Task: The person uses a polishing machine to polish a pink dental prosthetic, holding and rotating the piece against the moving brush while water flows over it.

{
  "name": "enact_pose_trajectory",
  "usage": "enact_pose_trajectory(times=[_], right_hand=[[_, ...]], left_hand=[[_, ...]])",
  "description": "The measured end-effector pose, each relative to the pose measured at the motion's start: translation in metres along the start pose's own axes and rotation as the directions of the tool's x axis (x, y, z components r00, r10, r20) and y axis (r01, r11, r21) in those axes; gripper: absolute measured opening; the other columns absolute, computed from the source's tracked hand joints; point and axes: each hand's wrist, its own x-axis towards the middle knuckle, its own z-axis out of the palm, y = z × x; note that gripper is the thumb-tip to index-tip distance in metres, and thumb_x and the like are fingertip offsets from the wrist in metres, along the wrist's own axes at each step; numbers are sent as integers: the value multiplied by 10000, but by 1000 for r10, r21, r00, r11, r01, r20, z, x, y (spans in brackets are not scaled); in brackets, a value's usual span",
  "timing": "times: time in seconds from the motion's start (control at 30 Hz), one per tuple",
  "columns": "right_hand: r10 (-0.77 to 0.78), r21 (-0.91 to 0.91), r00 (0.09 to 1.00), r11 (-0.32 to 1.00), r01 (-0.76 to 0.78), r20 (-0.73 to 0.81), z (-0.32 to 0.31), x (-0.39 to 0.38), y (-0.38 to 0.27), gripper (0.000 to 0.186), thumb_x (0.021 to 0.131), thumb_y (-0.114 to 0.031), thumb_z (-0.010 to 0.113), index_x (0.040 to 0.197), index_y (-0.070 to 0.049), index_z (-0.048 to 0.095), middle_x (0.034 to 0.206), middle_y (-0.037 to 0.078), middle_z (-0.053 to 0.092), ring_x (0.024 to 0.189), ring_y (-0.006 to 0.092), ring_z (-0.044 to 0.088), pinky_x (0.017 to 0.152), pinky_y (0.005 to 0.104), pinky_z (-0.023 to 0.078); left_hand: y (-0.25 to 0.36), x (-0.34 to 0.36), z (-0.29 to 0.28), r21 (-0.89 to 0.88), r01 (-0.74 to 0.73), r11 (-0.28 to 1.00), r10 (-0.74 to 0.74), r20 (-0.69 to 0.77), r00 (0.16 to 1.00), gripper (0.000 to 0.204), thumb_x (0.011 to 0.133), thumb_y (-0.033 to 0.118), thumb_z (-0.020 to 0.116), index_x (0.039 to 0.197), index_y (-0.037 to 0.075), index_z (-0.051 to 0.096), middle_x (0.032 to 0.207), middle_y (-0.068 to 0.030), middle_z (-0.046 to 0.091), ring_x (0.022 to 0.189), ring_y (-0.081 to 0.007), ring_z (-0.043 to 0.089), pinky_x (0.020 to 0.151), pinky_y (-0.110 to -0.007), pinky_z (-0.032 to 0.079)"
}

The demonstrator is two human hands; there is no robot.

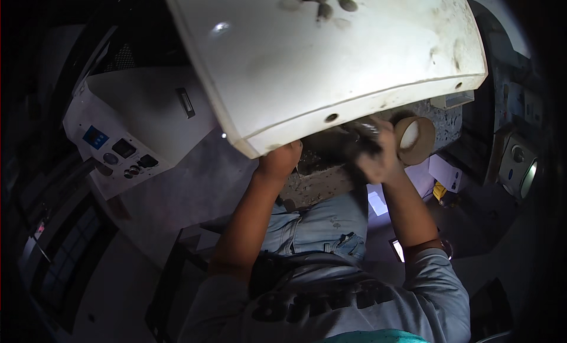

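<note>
A large white curved cover (331, 65) with dark smudges spans the upper middle and overhangs my hands. My left hand (282, 160) is at the cover's lower left edge, its fingers hidden beneath the rim. My right hand (380, 151) lies under the cover's lower edge, smeared by motion and blackened with grime. Its fingers curl around something dark with a shiny part, too blurred to name. Between the hands is a dark, dirty opening (322, 154) above a gritty grey ledge (313, 188). Just right of my right hand stands a round tan tub (428, 143) with something white inside.
A white machine housing (136, 118) with a blue display, knobs and switches stands at the left. A pale box with a round opening (518, 160) is at the far right. Lower right are a yellow item (439, 190) and a small lit screen (398, 250).
</note>
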Motion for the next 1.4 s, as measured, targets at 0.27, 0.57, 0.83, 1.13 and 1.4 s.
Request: enact_pose_trajectory(times=[0.27, 0.57, 0.83, 1.13, 1.4], right_hand=[[87, -386, 992, 915, -116, -90, 29, 18, 31, 152, 734, 28, 669, 881, 65, 675, 932, 265, 653, 850, 440, 649, 753, 430, 541], [175, -439, 980, 876, -201, -99, 44, 35, 26, 38, 728, 40, 671, 739, 66, 646, 829, 276, 643, 797, 454, 628, 739, 487, 518], [189, -376, 973, 899, -225, -129, 46, 35, 32, 95, 767, -7, 669, 839, 52, 689, 831, 262, 662, 842, 451, 641, 779, 463, 526], [467, -405, 877, 828, -388, 116, 54, 7, 51, 509, 777, -85, 685, 1221, 114, 536, 1282, 352, 510, 1212, 480, 493, 1046, 464, 408], [361, -410, 810, 897, -166, 462, 87, -24, 7, 584, 727, -163, 675, 1227, 102, 529, 1309, 336, 490, 1241, 477, 466, 1087, 479, 385]], left_hand=[[13, 21, 15, -61, 22, 998, -31, -146, 989, 264, 745, -76, 564, 990, -77, 660, 898, -233, 684, 843, -357, 698, 751, -393, 542], [11, 21, 10, -88, 163, 983, -175, -159, 972, 226, 735, -63, 557, 928, -76, 673, 846, -215, 696, 804, -348, 697, 765, -390, 524], [2, 22, 13, -44, 40, 998, -49, -214, 976, 193, 724, -71, 569, 892, -63, 664, 806, -228, 674, 705, -359, 678, 686, -378, 515], [-13, -5, 2, -61, 165, 984, -172, -133, 976, 299, 790, -119, 550, 1080, -89, 617, 897, -166, 664, 781, -201, 667, 695, -299, 512], [-7, -11, -27, -607, 506, 613, -588, 78, 805, 384, 833, -164, 501, 1212, -115, 546, 1104, -147, 666, 983, -174, 651, 893, -271, 491]])
